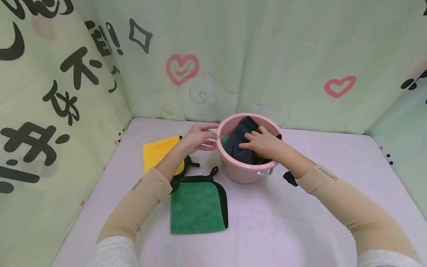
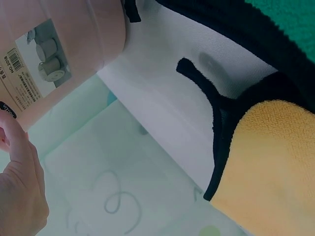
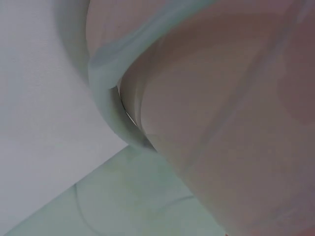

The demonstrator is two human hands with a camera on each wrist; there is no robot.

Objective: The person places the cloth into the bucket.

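Note:
A pink bucket (image 1: 238, 174) stands on the table with a dark navy cloth (image 1: 238, 137) bunched inside, reaching up to the rim. My right hand (image 1: 265, 144) is in the bucket's mouth, its fingers bent on the navy cloth, gripping it. A bit of green shows beside that cloth. My left hand (image 1: 200, 139) is at the bucket's left rim, fingers stretched out and touching it. Below that hand lie a yellow cloth (image 1: 160, 150) with black edging and a green cloth (image 1: 198, 207) with a black border and hanging loop. The right wrist view shows only the bucket's side and its pale handle (image 3: 106, 93).
The lilac-covered table (image 1: 300, 222) ends at a pale green curtain (image 1: 283, 55) with hearts behind the bucket. Another curtain with dark lettering hangs along the left. A printed label (image 2: 37, 64) is stuck on the bucket's side.

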